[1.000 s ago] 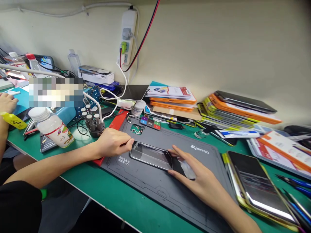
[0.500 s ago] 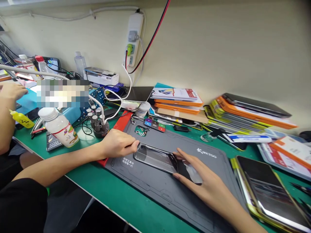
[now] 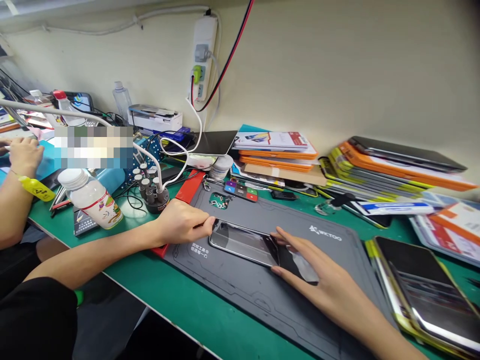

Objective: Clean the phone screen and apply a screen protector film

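A smartphone (image 3: 242, 244) with a glossy, reflecting face lies on a grey work mat (image 3: 240, 285). At its left end is my left hand (image 3: 185, 222), curled into a fist with the thumb tip by the phone's corner; whatever the fingers may pinch is hidden. My right hand (image 3: 318, 272) spans the phone's right end, thumb on the near edge and fingers on the far edge. Under that palm a clear, crumpled-looking piece of film (image 3: 304, 265) shows beside a dark patch.
A white-capped bottle (image 3: 93, 200) and a screwdriver stand (image 3: 153, 192) are left of the mat. Boxes (image 3: 275, 150) are stacked behind, with more phones (image 3: 423, 280) on the right. At far left, another person's hand (image 3: 26, 152) is over the bench.
The view has shifted slightly. Both my hands keep their places at the phone's ends. The other person's hand at far left has moved lower and closer in.
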